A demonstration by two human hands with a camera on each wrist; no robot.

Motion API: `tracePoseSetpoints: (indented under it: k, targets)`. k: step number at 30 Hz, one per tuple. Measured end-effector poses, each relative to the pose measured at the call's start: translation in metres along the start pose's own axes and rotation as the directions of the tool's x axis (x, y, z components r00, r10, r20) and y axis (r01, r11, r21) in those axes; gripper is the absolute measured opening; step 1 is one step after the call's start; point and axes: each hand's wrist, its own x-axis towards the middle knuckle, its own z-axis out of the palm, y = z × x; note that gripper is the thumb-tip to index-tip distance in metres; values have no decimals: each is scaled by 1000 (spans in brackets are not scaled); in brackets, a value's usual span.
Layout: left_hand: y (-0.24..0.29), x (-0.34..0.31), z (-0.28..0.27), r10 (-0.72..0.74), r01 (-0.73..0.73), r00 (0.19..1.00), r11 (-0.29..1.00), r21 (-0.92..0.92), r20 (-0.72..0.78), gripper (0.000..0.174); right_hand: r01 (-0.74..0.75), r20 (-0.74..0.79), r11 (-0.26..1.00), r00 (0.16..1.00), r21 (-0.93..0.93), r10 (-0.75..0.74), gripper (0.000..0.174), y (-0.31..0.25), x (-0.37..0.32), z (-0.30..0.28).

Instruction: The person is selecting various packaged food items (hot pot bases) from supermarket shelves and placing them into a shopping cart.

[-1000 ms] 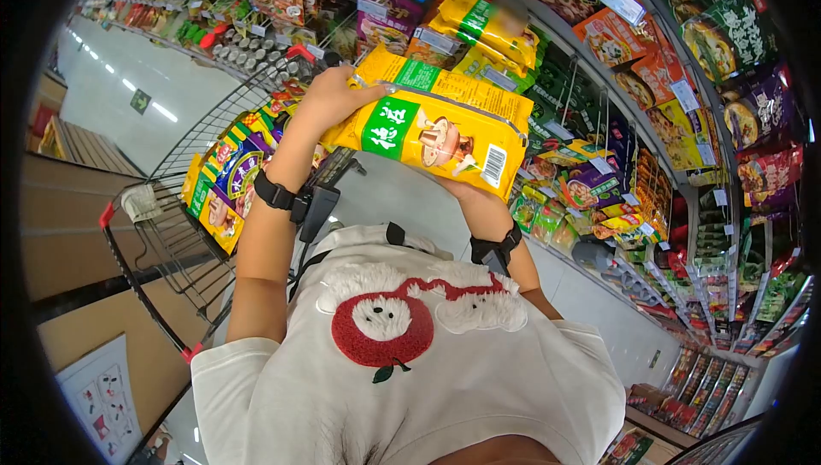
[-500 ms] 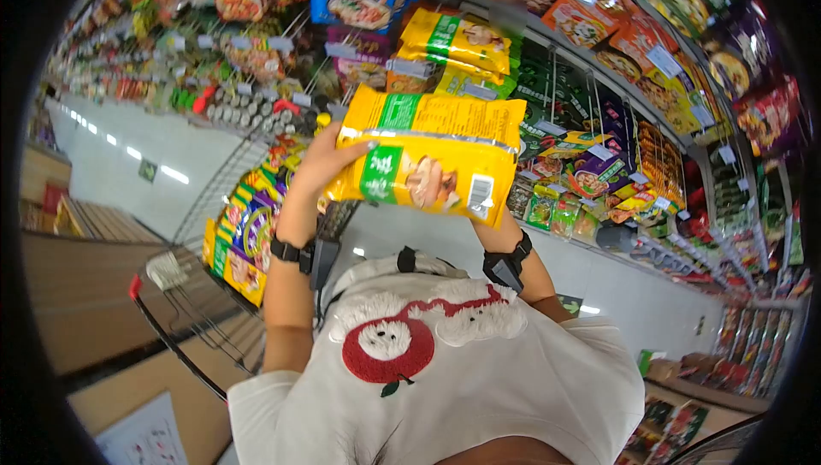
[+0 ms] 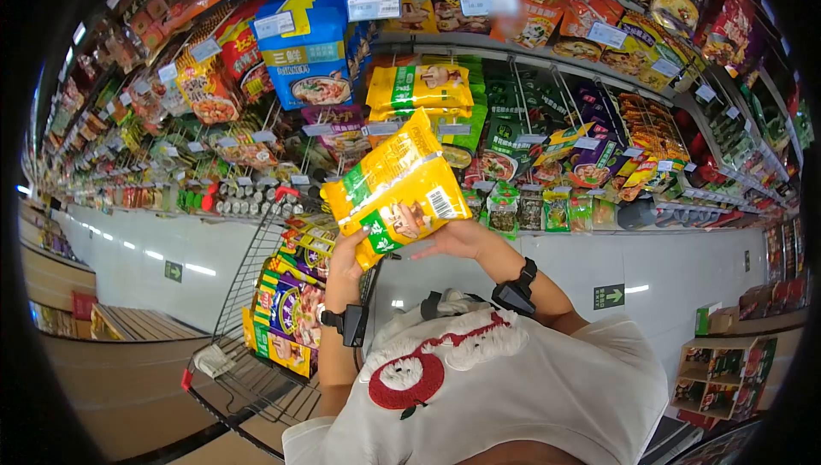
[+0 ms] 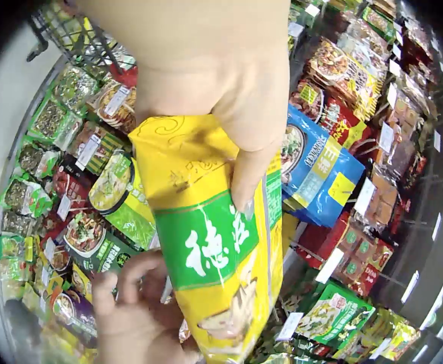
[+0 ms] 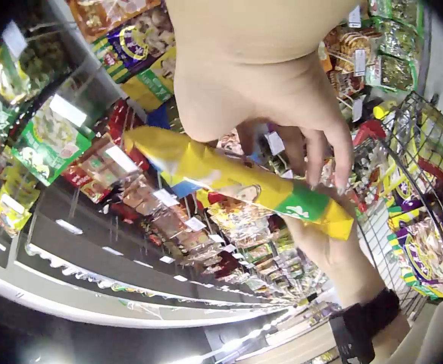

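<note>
A yellow packet (image 3: 395, 187) with a green label, mushroom picture and barcode is tilted in front of the person. The left hand (image 3: 346, 253) grips its lower left end, the thumb lying over the front beside the green label in the left wrist view. Just below the packet's right side is the right hand (image 3: 455, 241), fingers extended and pointing left. In the right wrist view, the right hand (image 5: 263, 98) shows loosely bent fingers beside the packet (image 5: 240, 182), not wrapped round it.
A wire shopping cart (image 3: 224, 311) stands at the left, holding purple-and-yellow packets (image 3: 291, 315). Ahead, shelves carry hanging seasoning packets, including a blue stack (image 3: 312, 63) and similar yellow packets (image 3: 419, 88). A green floor sign (image 3: 609, 296) lies at the right.
The packet has turned, its right end rising, and come lower in the head view. The right hand has come out from behind it. The view has swung toward the shelves.
</note>
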Motion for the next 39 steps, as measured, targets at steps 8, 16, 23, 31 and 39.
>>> tracePoseSetpoints:
  k: [8,16,23,31,39]
  targets:
    - [37,-25,16,553,-440,833,624,646,32,51,-18,53,867,999,499,-10,55,13,14,1]
    - [84,-63,25,520,-710,546,-129,692,657,20,134,189,868,949,478,-251,39,28,64,8]
    - [102,-82,-9,552,-584,438,-425,692,709,17,374,-77,857,902,-354,-426,41,65,77,-2]
    - [78,-33,-3,642,-607,507,-209,767,576,31,557,-140,828,826,58,-546,50,22,46,-38]
    - [31,74,31,298,-336,941,878,340,159,30,569,-240,794,819,215,-522,51,-92,22,-40]
